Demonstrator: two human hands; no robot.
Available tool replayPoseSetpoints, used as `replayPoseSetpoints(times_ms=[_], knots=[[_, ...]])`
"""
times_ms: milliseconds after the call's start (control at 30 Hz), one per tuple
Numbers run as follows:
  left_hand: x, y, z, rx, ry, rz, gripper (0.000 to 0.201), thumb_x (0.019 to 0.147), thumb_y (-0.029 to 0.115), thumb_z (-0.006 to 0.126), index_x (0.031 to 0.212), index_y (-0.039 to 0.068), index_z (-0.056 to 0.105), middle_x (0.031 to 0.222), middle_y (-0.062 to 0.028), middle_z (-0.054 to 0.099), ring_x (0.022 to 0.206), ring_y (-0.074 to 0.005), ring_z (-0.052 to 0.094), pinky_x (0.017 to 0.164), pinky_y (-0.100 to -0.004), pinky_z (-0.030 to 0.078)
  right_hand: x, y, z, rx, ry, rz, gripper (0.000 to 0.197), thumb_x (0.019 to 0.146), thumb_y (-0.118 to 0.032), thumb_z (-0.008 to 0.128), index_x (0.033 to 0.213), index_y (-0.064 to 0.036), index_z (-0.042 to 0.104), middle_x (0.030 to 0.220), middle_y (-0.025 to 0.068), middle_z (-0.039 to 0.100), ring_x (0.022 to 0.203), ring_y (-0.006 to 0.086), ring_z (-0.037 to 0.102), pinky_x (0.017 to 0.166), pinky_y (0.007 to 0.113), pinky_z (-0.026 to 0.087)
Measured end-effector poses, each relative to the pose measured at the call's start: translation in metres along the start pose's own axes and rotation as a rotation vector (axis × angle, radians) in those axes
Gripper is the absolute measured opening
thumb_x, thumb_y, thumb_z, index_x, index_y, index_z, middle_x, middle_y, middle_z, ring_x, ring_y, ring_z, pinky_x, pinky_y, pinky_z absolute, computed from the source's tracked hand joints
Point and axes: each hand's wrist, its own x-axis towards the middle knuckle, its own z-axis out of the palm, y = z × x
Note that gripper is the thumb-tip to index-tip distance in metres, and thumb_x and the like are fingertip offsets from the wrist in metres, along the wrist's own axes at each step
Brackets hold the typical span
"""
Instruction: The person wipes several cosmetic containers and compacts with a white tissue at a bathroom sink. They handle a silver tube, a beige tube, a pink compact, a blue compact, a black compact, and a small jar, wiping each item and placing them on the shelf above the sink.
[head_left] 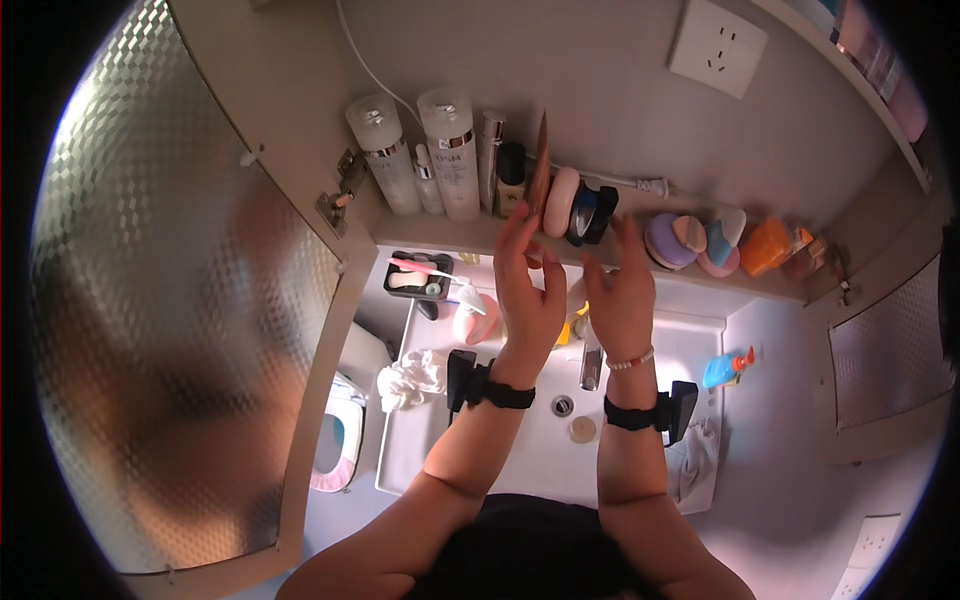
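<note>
Two hands at shelf, left hand (527, 285) grip holding thin brown upright comb (540, 170), right hand (622, 298) open, empty.

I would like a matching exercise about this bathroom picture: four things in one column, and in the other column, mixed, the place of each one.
Things:
1. two white bottles
2. blue spray bottle
3. thin brown comb
4. white crumpled cloth

Places:
A. at the fingertips of the left hand
B. on the left rim of the sink
C. at the left end of the shelf
D. on the counter right of the sink, past the right hand

Pairs: 1-C, 2-D, 3-A, 4-B
</note>
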Motion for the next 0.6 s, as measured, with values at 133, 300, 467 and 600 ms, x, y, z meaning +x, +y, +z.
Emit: replayPoseSetpoints(times_ms=[133, 300, 467, 600], knots=[[-0.003, -0.011, -0.010, 0.258, 0.036, 0.105, 0.041, 0.091, -0.006, 0.057, 0.130, 0.005, 0.053, 0.135, -0.0137, 0.056, 0.110, -0.0220, 0.058, 0.090, -0.0320, 0.049, -0.003, -0.016, -0.013, -0.051, 0.121, -0.108, 0.046, 0.091, -0.009, 0.069, 0.133, -0.0003, 0.053, 0.118, 0.0183, 0.066, 0.092, 0.0313, 0.070, 0.069, 0.036, 0.056], [0.001, -0.023, -0.020, 0.232, 0.056, 0.089, 0.039, 0.091, -0.005, 0.058, 0.128, 0.003, 0.053, 0.128, -0.0138, 0.057, 0.114, -0.0265, 0.056, 0.096, -0.0365, 0.046, -0.006, -0.029, -0.005, 0.061, 0.021, -0.114, 0.025, 0.090, -0.009, 0.071, 0.113, -0.0029, 0.065, 0.090, 0.0122, 0.068, 0.072, 0.0234, 0.069, 0.060, 0.033, 0.054], [0.001, -0.020, -0.024, 0.317, 0.059, 0.071, 0.034, 0.089, 0.003, 0.067, 0.122, 0.007, 0.061, 0.118, -0.0113, 0.059, 0.111, -0.0288, 0.056, 0.095, -0.0411, 0.043, -0.011, -0.032, 0.012, 0.029, -0.063, -0.073, 0.017, 0.089, -0.010, 0.073, 0.105, -0.0048, 0.070, 0.079, 0.0108, 0.069, 0.065, 0.0251, 0.069, 0.059, 0.034, 0.054], [0.004, -0.013, -0.016, 0.514, 0.002, 0.008, 0.032, 0.084, 0.018, 0.078, 0.114, 0.015, 0.067, 0.104, -0.0041, 0.057, 0.105, -0.0265, 0.056, 0.091, -0.0458, 0.036, -0.012, -0.029, 0.016, 0.021, -0.028, -0.133, 0.014, 0.089, -0.011, 0.072, 0.102, -0.0046, 0.070, 0.086, 0.0126, 0.072, 0.071, 0.0258, 0.072, 0.061, 0.034, 0.056]])
